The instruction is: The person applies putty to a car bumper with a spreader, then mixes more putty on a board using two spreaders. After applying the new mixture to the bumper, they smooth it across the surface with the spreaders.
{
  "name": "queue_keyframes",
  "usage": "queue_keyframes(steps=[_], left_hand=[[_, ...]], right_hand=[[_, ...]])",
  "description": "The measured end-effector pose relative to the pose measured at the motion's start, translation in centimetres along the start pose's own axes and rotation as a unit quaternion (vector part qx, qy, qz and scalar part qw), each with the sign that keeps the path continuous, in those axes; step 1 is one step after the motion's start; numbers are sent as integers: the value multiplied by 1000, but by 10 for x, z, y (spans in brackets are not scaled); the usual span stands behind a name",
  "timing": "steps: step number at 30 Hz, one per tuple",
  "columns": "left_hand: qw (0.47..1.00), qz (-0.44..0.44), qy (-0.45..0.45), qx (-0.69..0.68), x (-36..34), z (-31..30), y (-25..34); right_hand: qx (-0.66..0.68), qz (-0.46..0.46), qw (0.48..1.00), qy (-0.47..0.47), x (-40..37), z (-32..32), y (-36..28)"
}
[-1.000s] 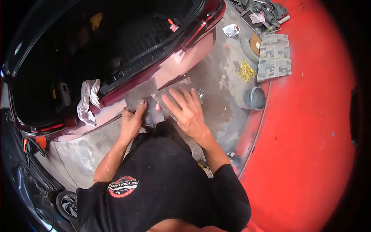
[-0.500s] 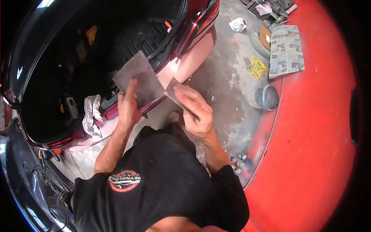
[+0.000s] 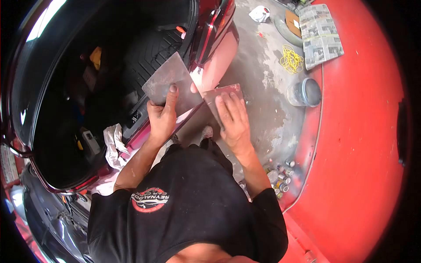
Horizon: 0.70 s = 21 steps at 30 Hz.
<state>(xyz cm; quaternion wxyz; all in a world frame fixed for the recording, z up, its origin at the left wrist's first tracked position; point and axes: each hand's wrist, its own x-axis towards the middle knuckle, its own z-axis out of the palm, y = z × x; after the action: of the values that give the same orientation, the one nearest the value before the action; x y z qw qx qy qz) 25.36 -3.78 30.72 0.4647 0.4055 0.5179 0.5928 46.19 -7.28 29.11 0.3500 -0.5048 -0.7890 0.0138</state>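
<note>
Since the half-second-old frame the small reddish-grey metal plate (image 3: pixel 228 93) has turned from edge-on to face-up, and its corner now meets the larger flat grey metal plate (image 3: pixel 169 81). The left hand (image 3: pixel 161 118) grips the larger plate from below, with one finger on its face. The right hand (image 3: pixel 234 122) lies with fingers flat over the small one. Both plates sit just ahead of the hands, over the dark red car (image 3: pixel 219 55) at its open boot. Likely best: brace the larger plate and keep the edges flush. Beyond are a grey bucket (image 3: pixel 305 92) and a yellow cord (image 3: pixel 291 60).
</note>
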Motion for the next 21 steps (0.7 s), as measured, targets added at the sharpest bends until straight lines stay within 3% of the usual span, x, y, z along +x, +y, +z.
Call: queue_keyframes(steps=[7, 14, 16, 17, 18, 19, 20, 21], left_hand=[[999, 30, -33, 25, 3, 4, 12], [995, 58, -67, 39, 20, 1, -6], [995, 65, -46, 55, 39, -1, -14], [996, 21, -64, 53, 57, -5, -7], [996, 40, -69, 46, 78, 4, 8], [998, 33, -58, 17, 100, 19, 26], [994, 42, -103, -4, 129, 30, 38], [992, -21, -123, -16, 149, 53, 64]], right_hand=[[-35, 3, 999, 18, 1, 17, -25], [-9, -10, 999, -51, -5, 24, -33], [104, 22, 992, -60, -13, 40, -27], [163, 38, 984, -66, -18, 49, -22], [234, 77, 968, -54, -24, 60, -14], [308, 196, 931, -21, -28, 71, -9], [375, 309, 874, 12, -29, 82, -6], [434, 416, 798, 44, -32, 96, 0]])
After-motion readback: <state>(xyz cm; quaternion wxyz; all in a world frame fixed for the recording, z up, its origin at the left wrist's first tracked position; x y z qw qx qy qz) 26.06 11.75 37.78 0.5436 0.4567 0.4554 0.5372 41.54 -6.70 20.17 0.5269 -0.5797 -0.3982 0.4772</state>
